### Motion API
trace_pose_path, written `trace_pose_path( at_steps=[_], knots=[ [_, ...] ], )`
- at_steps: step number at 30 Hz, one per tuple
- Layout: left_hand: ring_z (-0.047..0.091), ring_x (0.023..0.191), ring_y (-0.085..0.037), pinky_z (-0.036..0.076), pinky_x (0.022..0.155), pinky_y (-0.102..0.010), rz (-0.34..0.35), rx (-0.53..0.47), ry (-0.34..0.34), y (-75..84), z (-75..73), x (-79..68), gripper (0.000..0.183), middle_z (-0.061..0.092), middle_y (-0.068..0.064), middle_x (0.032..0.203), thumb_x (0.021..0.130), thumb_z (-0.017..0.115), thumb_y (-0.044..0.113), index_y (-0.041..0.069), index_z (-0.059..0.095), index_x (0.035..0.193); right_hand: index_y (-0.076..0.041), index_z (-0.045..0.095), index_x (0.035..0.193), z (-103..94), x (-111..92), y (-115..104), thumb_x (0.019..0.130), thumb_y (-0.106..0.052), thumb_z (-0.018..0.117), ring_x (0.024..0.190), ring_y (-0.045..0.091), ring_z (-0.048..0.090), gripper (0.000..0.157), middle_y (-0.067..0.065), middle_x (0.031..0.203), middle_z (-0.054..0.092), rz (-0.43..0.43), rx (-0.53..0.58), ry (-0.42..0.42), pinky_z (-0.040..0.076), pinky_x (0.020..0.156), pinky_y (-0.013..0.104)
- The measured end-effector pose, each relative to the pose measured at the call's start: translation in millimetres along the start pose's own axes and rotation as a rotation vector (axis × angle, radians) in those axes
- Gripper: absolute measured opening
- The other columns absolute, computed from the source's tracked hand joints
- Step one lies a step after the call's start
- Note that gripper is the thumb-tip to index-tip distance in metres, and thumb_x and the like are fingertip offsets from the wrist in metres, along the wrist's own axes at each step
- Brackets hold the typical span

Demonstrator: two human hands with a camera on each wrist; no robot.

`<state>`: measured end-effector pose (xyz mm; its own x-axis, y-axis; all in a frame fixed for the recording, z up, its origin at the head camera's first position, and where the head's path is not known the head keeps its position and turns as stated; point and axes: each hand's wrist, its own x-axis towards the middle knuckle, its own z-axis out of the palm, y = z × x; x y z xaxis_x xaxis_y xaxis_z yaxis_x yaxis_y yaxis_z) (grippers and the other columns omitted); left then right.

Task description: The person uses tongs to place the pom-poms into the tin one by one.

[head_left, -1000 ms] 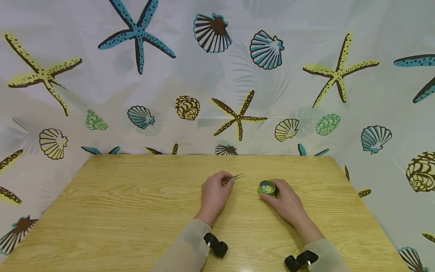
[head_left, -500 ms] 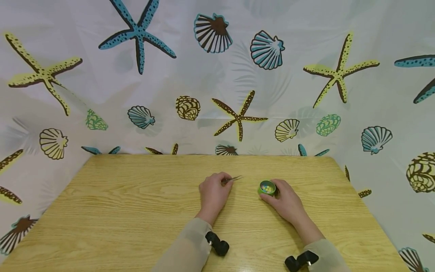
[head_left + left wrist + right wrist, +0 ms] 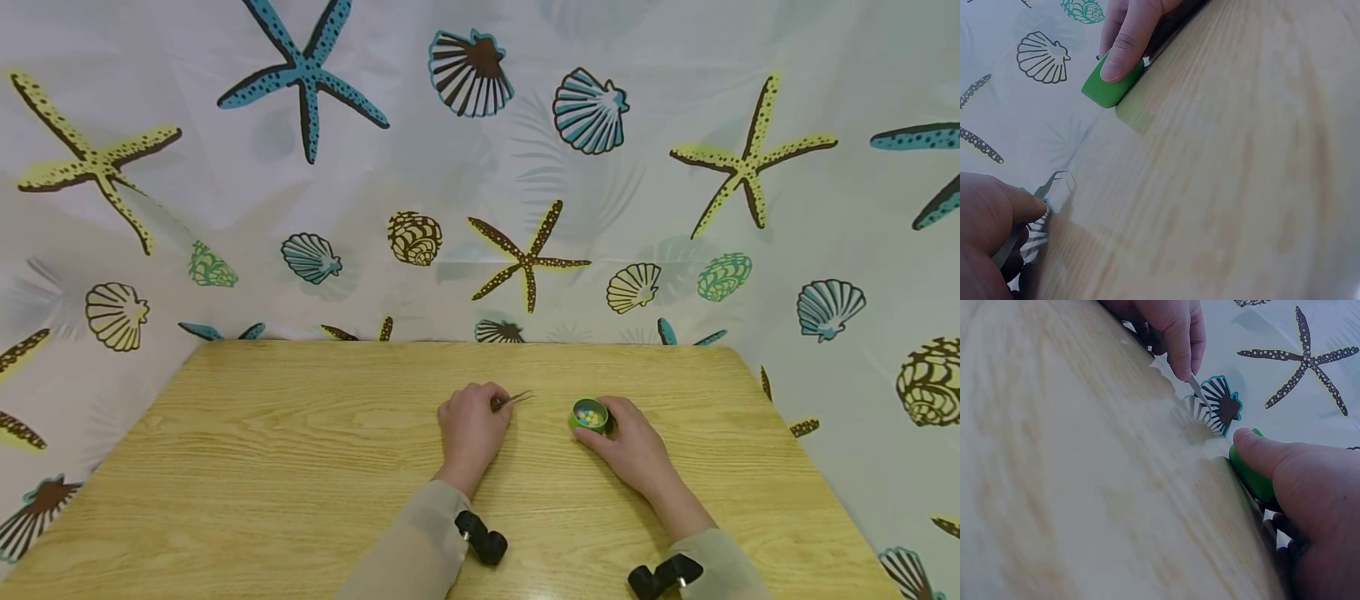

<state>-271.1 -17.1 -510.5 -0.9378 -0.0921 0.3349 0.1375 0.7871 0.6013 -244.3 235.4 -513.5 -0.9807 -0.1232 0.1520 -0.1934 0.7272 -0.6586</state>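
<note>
Between thumb and fingers, my left hand (image 3: 472, 429) pinches a pair of metal tweezers (image 3: 517, 399) with bent tips. Those tips point right, toward a small round green container (image 3: 588, 415), and stay apart from it. Several small yellow, white and bluish pieces (image 3: 591, 417) lie inside the container. My right hand (image 3: 637, 446) grips the container from its right side, thumb in front, and it stands upright on the table. In the left wrist view the bent tweezer tips (image 3: 1063, 175) show nothing clear between them. The right wrist view has the thumb against the green wall (image 3: 1252, 475).
Both hands work over a wooden table (image 3: 300, 450). Behind it hangs a white cloth (image 3: 420, 167) printed with starfish and shells, which also covers both sides. A black wrist camera (image 3: 480, 537) sits on the left sleeve, another black wrist camera (image 3: 663, 575) on the right.
My left hand has shifted slightly left, drawing the tweezers a little farther from the container and slightly lower in view. The right hand and the container stay in place.
</note>
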Motion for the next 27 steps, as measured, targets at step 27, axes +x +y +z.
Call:
trace_pose_path(
  at_steps=[27],
  knots=[
    [0.067, 0.098, -0.032, 0.044, 0.103, -0.061, 0.018, 0.060, -0.017, -2.4, -1.1, -2.1, 0.005, 0.074, -0.001, 0.096, 0.098, 0.083, 0.017, 0.019, 0.086, 0.102, -0.001, 0.058, 0.154, 0.4, -1.3, -3.2, 0.103, -0.045, 0.080, 0.146, 0.044, 0.053, 0.071, 0.022, 0.157, 0.057, -0.006, -0.004, 0.004, 0.043, 0.117, 0.063]
  ],
)
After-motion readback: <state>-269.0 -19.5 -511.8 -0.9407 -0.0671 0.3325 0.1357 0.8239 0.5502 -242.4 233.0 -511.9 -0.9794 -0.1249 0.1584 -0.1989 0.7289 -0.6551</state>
